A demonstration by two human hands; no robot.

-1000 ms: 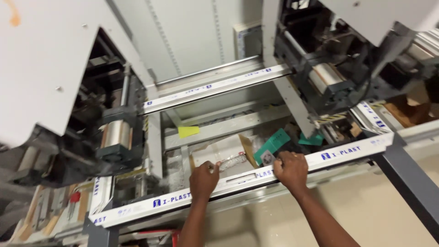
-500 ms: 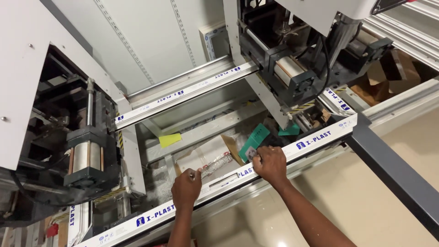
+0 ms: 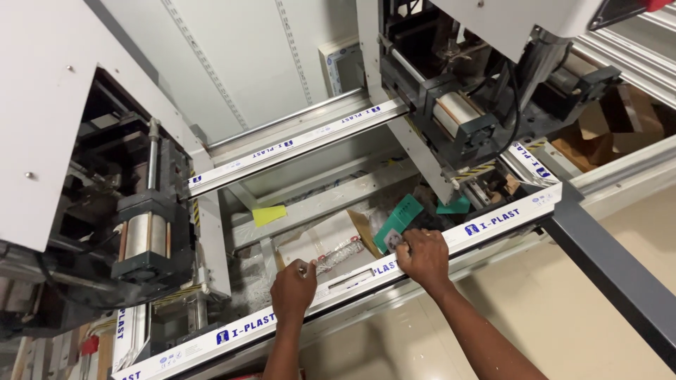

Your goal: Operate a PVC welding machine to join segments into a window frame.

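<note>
The near white plastic profile [image 3: 352, 281] lay across the front of the machine frame, running from lower left up to the right, and I had both hands on it. My left hand [image 3: 293, 288] was curled over its top edge, fingers closed around it, and my right hand [image 3: 422, 255] gripped it the same way further right. Just behind sat a green card [image 3: 398, 218], a yellow scrap [image 3: 269, 214] and a 2nd profile [image 3: 296, 144].

Left hand [image 3: 293, 290]: palm down, fingers curled over the near white profile bar [image 3: 366, 278], forearm rising straight from the lower frame edge. Right hand [image 3: 422, 257]: palm down, further along the same bar, fingers folded over its far edge, knuckles raised, forearm slanting in from the lower right. Both arms bare, extended.
</note>
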